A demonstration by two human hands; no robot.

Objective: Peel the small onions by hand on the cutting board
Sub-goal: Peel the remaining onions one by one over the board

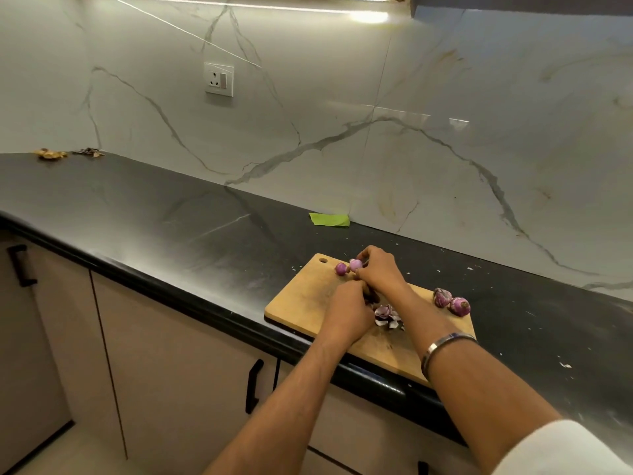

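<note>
A pale veined marble wall with a socket rises behind the black counter, where the wooden cutting board lies at the front edge. The right hand pinches a peeled onion beside another peeled one; the left hand is curled, its contents hidden. Two unpeeled onions sit near loose skins; a green scrap lies by the wall

board: wood, matt, scuffed | counter: dark stone, satin sheen | wall: glossy veined marble | bangle: shiny metal | onions: dry papery skin | peeled onion: smooth, glossy
</note>
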